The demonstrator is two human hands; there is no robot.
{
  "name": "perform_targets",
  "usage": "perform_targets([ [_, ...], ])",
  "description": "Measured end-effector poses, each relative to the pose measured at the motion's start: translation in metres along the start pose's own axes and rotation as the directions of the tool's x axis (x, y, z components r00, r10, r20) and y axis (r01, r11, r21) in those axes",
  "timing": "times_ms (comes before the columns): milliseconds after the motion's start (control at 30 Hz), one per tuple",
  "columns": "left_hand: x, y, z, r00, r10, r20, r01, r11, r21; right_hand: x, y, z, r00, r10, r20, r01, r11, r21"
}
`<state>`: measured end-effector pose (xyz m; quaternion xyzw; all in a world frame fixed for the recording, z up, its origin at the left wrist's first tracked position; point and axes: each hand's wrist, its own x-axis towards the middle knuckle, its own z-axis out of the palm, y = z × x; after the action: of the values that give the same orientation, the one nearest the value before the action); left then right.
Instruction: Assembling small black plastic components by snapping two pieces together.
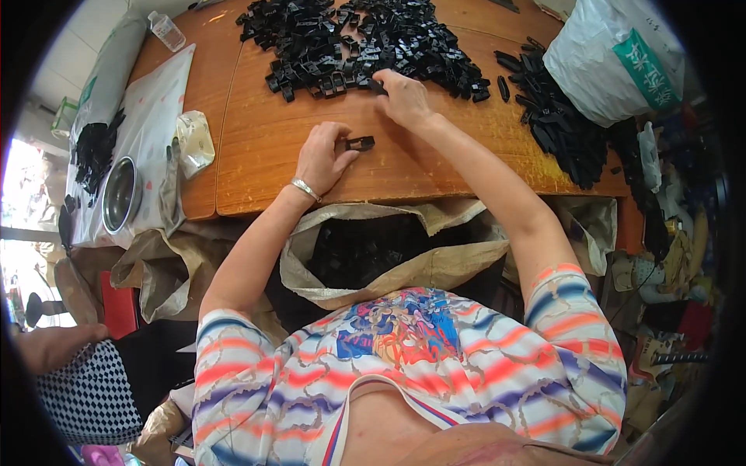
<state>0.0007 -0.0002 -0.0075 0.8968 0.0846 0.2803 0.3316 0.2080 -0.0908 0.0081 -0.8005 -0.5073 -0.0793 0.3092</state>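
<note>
My left hand (320, 159) is over the wooden table, thumb and fingers closed on the near end of a small black plastic piece (360, 144) with a slot-like opening. Farther out and to the right, my right hand (406, 101) reaches the near edge of a big pile of similar black pieces (420, 46). Its thumb and forefinger are bent around a dark piece (378, 88) there, partly hidden by the fingers. Below the table's front edge, between my forearms, an open woven sack (435, 272) holds more black pieces, dim inside.
Longer black strips (556, 124) are heaped at the right, beside a full white plastic bag (598, 54). On the left are a metal bowl (122, 196), a clear packet (196, 144), black strips (95, 155) and a plastic bottle (166, 31). Another person's patterned clothing (89, 392) shows at lower left.
</note>
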Motion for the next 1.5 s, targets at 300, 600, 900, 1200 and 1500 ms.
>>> perform_targets([
  [300,0.004,-0.003,0.002,0.997,0.060,0.040,-0.065,0.988,0.138,-0.044,-0.011,-0.007,0.962,-0.267,0.050,0.266,0.964,0.016],
  [600,0.007,-0.001,0.002,0.997,0.050,0.059,-0.058,0.987,0.148,0.024,0.004,0.006,0.991,-0.131,0.031,0.134,0.984,-0.119],
  [900,0.004,0.000,0.004,0.998,0.054,0.025,-0.058,0.987,0.149,0.036,-0.008,0.006,0.959,-0.006,0.284,0.081,0.964,-0.252],
  [1200,0.004,0.001,0.003,0.997,0.074,0.034,-0.078,0.984,0.160,-0.037,0.014,-0.037,0.873,0.408,0.268,-0.488,0.741,0.461],
  [1500,0.001,0.005,0.004,1.000,-0.024,-0.003,0.024,0.994,0.103,-0.070,0.019,-0.039,0.969,0.241,0.052,-0.246,0.963,0.111],
])
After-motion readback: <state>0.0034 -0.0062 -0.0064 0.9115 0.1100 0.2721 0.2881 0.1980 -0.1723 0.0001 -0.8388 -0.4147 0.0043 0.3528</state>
